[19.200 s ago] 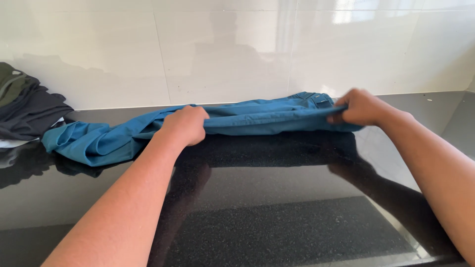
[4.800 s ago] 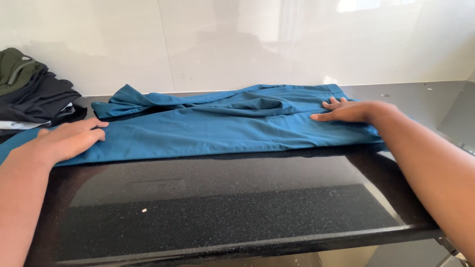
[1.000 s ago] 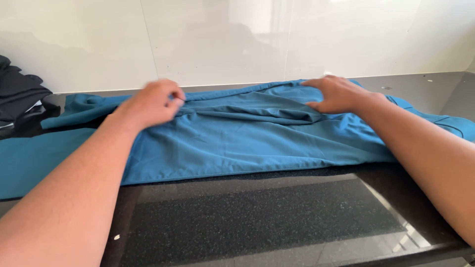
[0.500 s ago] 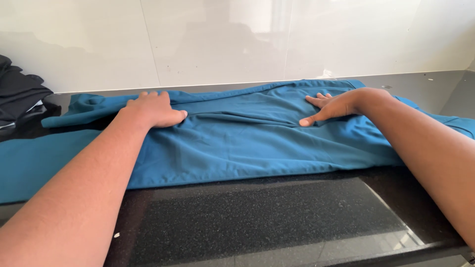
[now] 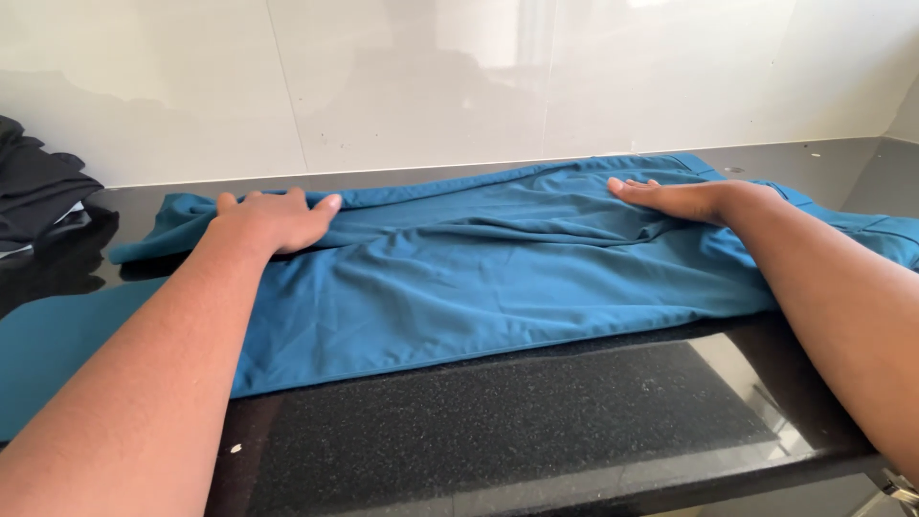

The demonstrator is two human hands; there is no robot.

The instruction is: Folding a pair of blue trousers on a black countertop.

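A teal-blue garment [image 5: 498, 278] lies spread lengthwise along a black speckled countertop [image 5: 536, 431], stretching from the far left edge of the view to the far right, close to the white glossy wall panels [image 5: 412, 86] behind it. The cloth is folded over on itself along its length, with soft creases running through the middle.

My left hand [image 5: 273, 218] rests flat on the garment's left part, palm down, fingers spread and open, pressing the cloth rather than gripping it. My right hand [image 5: 684, 198] lies flat on the right part near the back edge, fingers straight and together, also open and holding nothing. My forearms reach in from the bottom corners.

At the far left, a heap of dark clothes [image 5: 38, 196] sits on the counter, apart from the blue cloth.
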